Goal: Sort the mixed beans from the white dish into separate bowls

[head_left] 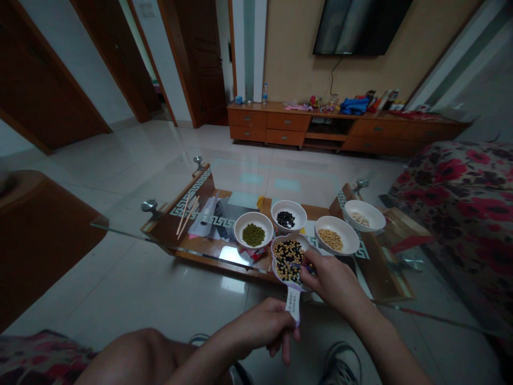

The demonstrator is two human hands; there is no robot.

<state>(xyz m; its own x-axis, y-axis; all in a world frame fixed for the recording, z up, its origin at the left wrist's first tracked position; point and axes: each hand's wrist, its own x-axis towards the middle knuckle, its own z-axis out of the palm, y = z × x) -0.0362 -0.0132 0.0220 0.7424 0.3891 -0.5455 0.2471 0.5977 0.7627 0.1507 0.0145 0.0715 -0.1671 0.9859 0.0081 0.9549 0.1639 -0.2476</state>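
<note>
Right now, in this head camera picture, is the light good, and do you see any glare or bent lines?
In the head view, the room looks dim; a bright glare patch lies on the clear glass tabletop; the wide lens makes the brown wooden door lean; the white and lilac plastic scoop of mixed beans looks fairly sharp.

A handled scoop (292, 291) piled with seemingly black and yellow beans (287, 260).

Left hand (260, 326) holds handled dish (293, 306) of mixed beans (287, 260); right hand (331, 283) at rim (292, 235).
</note>
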